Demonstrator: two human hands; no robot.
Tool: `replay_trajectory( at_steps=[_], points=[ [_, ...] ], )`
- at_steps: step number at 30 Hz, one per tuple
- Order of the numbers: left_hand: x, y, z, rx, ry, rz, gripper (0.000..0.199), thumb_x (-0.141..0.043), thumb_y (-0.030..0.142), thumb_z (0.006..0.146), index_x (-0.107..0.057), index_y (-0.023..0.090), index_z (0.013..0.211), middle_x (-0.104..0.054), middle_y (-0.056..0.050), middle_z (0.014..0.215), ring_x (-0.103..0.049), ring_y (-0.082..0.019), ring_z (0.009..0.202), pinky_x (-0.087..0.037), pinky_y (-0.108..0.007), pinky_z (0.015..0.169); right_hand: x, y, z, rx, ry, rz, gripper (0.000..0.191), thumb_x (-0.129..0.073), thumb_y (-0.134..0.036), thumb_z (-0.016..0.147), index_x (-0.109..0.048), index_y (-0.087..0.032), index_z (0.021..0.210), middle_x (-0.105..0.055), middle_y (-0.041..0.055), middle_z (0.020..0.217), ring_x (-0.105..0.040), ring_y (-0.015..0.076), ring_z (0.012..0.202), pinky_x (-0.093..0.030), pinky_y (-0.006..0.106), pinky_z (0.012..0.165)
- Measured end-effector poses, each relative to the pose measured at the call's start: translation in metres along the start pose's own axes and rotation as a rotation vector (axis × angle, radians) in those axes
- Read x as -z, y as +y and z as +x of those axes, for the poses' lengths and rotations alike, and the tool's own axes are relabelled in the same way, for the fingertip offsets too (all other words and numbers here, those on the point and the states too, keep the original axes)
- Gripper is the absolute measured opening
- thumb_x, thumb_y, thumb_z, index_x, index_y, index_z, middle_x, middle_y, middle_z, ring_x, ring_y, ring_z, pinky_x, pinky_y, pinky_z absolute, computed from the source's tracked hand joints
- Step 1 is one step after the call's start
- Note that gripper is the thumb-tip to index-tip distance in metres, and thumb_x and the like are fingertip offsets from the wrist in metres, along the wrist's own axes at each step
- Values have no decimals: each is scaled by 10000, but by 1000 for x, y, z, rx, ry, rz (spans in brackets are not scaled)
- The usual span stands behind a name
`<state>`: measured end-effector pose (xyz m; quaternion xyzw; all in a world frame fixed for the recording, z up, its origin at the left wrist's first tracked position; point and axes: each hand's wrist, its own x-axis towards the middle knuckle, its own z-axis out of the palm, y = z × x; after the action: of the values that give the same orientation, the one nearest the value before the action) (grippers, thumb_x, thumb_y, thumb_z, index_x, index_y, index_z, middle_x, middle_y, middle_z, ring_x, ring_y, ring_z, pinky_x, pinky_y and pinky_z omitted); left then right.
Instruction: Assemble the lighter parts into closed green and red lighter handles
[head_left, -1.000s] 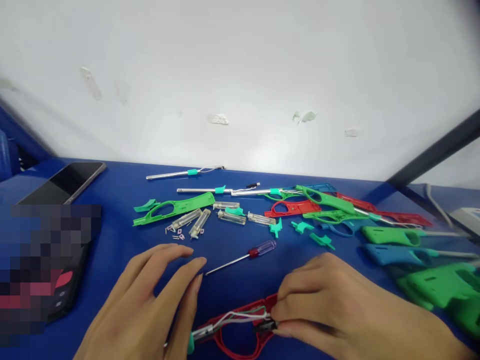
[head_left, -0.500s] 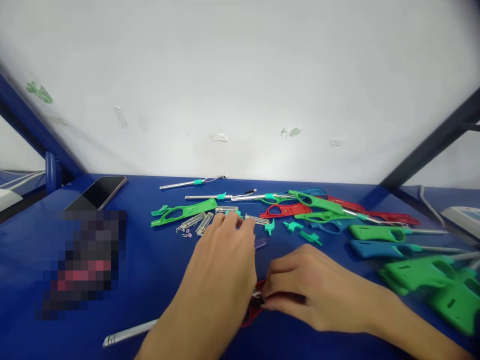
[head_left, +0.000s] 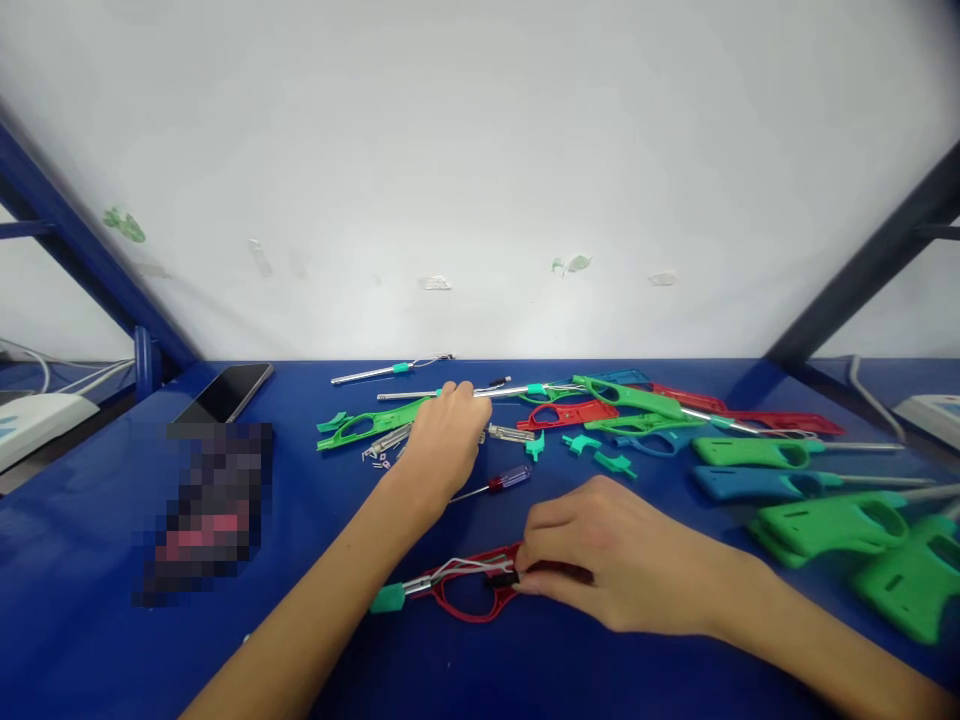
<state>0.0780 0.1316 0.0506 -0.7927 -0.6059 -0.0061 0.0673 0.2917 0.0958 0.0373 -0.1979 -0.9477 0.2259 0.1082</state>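
A red lighter handle half lies near the front of the table, its metal tube with a green collar pointing left. White wires and a small black part sit in it. My right hand is closed at its right end, thumb and fingers pinching beside the black part. Farther forward, my left hand has curled fingers down among the clear plastic lighter tanks; its fingertips are hidden. Between the hands lies a screwdriver with a purple and red handle.
Green trigger pieces, a green handle half and loose metal tubes lie toward the wall. Several lighters, such as a blue one, line the right side. A phone and a blurred dark object are at left.
My left hand has moved forward and away from the red handle half, uncovering it and the screwdriver. The right hand keeps its grip there. The view has shifted slightly.
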Motion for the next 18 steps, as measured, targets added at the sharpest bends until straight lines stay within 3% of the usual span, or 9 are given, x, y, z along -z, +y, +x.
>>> replay_trajectory(
  at_steps=[5, 9, 11, 14, 16, 18],
  points=[
    [4, -1, 1, 14, 28, 13, 320, -696, 396, 1007, -667, 166, 1227, -696, -79, 1242, -703, -212, 1089, -626, -416, 908, 0, -2, -2, -10, 1, -4, 225, -616, -318, 1080, -788, -204, 989, -755, 0, 882, -689, 144, 742, -431, 280, 666],
    [18, -1, -13, 33, 150, -27, 274, -693, 376, 1012, -672, 153, 1169, -711, -60, 1141, -714, -185, 1001, -632, -376, 847, -2, -2, -3, -7, 0, 4, 238, -602, -325, 1089, -781, -207, 986, -755, -2, 884, -691, 140, 743, -433, 281, 673],
    [27, -1, -29, 24, 264, -78, 192, -625, 321, 1051, -656, 152, 1137, -724, -32, 1029, -726, -162, 904, -627, -335, 781, -2, -2, -3, -5, 0, 12, 248, -588, -333, 1098, -781, -214, 998, -760, -3, 896, -695, 139, 757, -439, 278, 682],
    [32, -1, -64, 6, 439, -183, 185, -393, 279, 1121, -566, 219, 1096, -750, 39, 820, -693, -134, 560, -526, -245, 490, -2, -2, -2, -15, 8, 26, 249, -569, -347, 1113, -779, -229, 1050, -771, -7, 936, -706, 135, 787, -456, 269, 701],
    [27, -3, -90, 1, 508, -241, 211, -345, 357, 1139, -528, 254, 1162, -791, 51, 879, -772, -124, 650, -536, -191, 493, -2, -1, 0, -27, 11, 35, 238, -568, -354, 1115, -773, -237, 1084, -773, -12, 960, -714, 132, 812, -468, 259, 715],
    [15, -5, -111, 17, 513, -320, 272, -331, 429, 1144, -548, 272, 1194, -783, 79, 814, -754, -79, 589, -504, -118, 472, -1, 0, 1, -39, 20, 45, 223, -575, -353, 1113, -768, -242, 1096, -773, -19, 973, -720, 130, 824, -474, 253, 722]
  ],
)
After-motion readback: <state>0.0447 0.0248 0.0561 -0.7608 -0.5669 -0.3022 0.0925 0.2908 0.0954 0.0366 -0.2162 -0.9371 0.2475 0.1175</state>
